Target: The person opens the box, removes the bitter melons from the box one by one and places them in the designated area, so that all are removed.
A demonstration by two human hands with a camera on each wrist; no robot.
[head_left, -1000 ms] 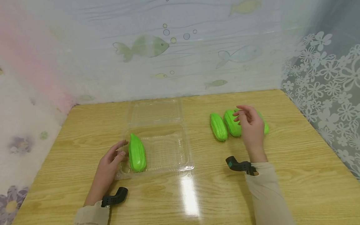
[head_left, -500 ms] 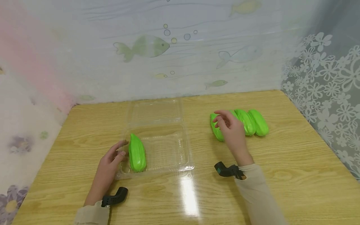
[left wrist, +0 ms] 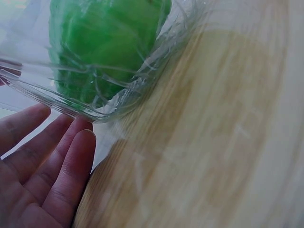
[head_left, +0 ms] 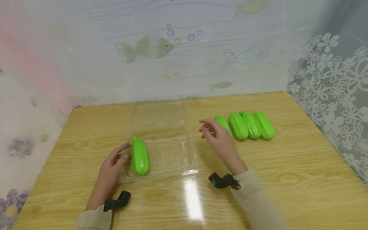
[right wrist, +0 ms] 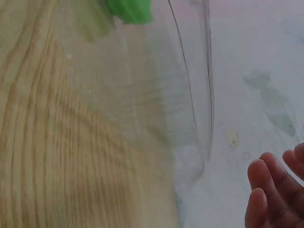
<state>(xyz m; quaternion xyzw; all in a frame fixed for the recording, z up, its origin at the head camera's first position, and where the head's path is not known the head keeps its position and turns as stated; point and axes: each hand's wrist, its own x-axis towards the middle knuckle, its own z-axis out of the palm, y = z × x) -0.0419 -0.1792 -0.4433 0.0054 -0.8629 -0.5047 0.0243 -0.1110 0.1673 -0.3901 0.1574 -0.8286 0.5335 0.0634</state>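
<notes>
A clear plastic clamshell box (head_left: pixel 169 153) lies with its lid (head_left: pixel 159 111) folded back toward the wall. Inside, at its left side, rests a bright green, ridged, elongated vegetable-like piece (head_left: pixel 140 156) with a pointed far end. My left hand (head_left: pixel 110 166) touches the box's left edge; in the left wrist view its nearly straight fingers (left wrist: pixel 71 166) have their tips right at the plastic rim. Between the box and a row of similar green pieces (head_left: pixel 238 126) is my right hand (head_left: pixel 218 137), fingers loosely bent, holding nothing. It partly covers the nearest green piece (head_left: pixel 222 121).
The box and green pieces are on a wood-grain table (head_left: pixel 287 179). A fish-patterned wall covering (head_left: pixel 195 70) rises at the table's far edge, and a flower-patterned curtain (head_left: pixel 339 86) hangs on the right. Black wrist cameras (head_left: pixel 118 201) are strapped to both wrists.
My right hand has moved left and a little nearer, from over the row of green pieces to beside the leftmost one, uncovering the others. The left hand and the box have not moved.
</notes>
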